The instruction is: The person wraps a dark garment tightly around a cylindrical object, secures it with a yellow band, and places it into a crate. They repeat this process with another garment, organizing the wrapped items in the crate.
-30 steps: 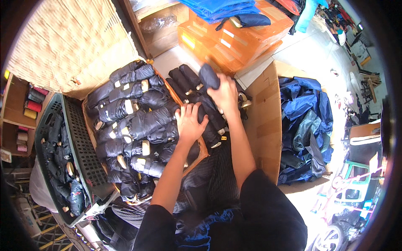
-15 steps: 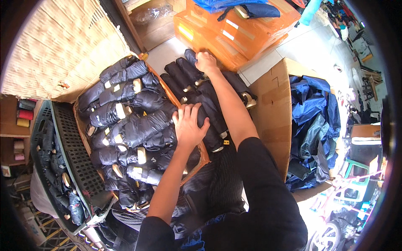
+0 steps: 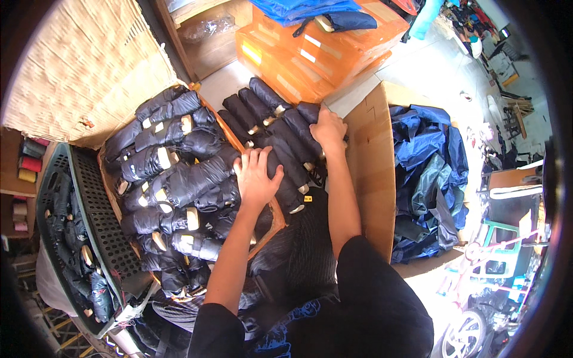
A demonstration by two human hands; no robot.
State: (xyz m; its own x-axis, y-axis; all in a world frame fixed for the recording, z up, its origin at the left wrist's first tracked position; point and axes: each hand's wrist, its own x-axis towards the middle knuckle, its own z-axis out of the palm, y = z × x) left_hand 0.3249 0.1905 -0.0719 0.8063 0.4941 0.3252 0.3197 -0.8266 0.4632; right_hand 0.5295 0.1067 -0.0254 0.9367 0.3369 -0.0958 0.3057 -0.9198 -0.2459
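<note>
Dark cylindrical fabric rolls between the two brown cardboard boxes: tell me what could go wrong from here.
The dark cylindrical fabric rolls lie packed closely together, so shifting one might push its neighbours out of line. The right hand is close to the brown cardboard box wall and could bump it. The left hand lies across the other box's orange edge, which might bend if pressed.

left hand (image 3: 258,174): spread, palm down | right hand (image 3: 329,130): farther forward, curled

Dark rolled bundles (image 3: 255,106) with pale ends, side by side, slantwise, left of a cardboard box (image 3: 367,179)
</note>
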